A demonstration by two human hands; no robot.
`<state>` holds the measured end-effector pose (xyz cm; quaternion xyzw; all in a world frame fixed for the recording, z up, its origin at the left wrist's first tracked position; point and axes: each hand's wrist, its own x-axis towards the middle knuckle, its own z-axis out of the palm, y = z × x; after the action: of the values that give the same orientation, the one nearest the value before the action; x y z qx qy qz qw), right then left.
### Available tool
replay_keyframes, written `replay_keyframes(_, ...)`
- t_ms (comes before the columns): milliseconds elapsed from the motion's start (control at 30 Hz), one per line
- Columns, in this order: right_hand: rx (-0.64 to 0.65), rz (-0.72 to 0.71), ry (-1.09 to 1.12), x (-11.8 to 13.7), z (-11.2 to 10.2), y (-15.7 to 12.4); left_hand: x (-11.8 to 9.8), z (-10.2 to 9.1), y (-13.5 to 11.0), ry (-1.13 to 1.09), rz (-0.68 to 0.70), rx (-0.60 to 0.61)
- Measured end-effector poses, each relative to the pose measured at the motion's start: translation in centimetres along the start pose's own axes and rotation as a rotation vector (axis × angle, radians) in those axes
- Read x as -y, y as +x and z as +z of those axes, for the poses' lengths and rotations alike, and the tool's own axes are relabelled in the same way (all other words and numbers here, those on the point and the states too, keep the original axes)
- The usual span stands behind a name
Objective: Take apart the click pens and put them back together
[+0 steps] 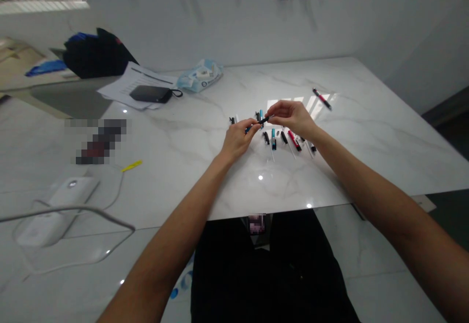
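Note:
A dark pen (263, 120), blue toward its left end, is held level above the white marbled table (183, 166). My left hand (236, 139) pinches its left part. The fingers of my right hand (293, 117) are closed at its other end; whether they grip a separate small part is too small to tell. Below and around both hands lie loose pen parts: a blue barrel (273, 139), a red barrel (294, 140), a black piece (284, 138) and several thin white refills. Some parts are hidden behind my fingers.
A red and black pen (322, 99) lies farther back on the right. At the back left are a black phone-like device (151, 94) with a strap, papers (124, 86) and a blue wipes packet (200, 75). A white device (54, 210) with cables sits front left.

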<state>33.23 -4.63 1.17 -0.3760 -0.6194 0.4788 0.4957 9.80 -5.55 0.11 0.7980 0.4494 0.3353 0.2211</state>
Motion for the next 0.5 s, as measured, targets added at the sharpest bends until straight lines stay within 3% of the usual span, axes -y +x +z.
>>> replay_keyframes(500,-0.021,0.019,-0.006,-0.22,0.16,0.00,-0.11,0.10,-0.07,0.066,0.033,0.034)
